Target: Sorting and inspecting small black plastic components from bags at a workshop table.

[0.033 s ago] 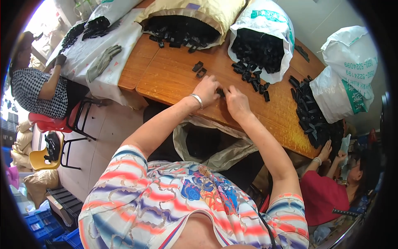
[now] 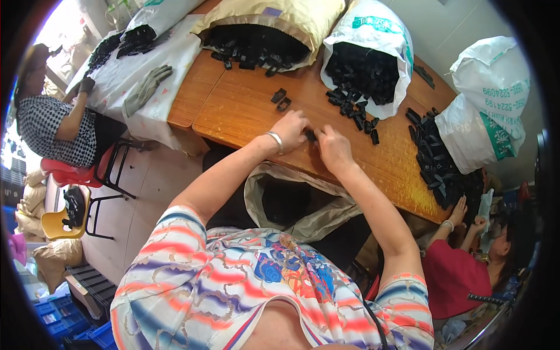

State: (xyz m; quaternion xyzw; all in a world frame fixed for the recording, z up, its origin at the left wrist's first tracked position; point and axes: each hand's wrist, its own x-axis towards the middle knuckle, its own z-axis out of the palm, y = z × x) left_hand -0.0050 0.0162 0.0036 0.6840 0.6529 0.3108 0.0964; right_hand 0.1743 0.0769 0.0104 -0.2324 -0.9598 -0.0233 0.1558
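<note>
A small black plastic part (image 2: 310,136) sits between the person's fingertips, just above the wooden table (image 2: 245,114) near its front edge; it lies to the right of the left hand (image 2: 290,130) and to the left of the right hand (image 2: 335,147), both about equally near; the left fingers look pinched on it; the right fingertips meet its right side, though whether they clamp it I cannot tell; its long axis and pointing direction are too hidden to tell.

A grey glove (image 2: 144,93) was seen lying on a white cloth (image 2: 172,55) at ten o'clock; a red chair (image 2: 63,169) was occupied at nine, and blue crates (image 2: 64,328) were visible at eight.
</note>
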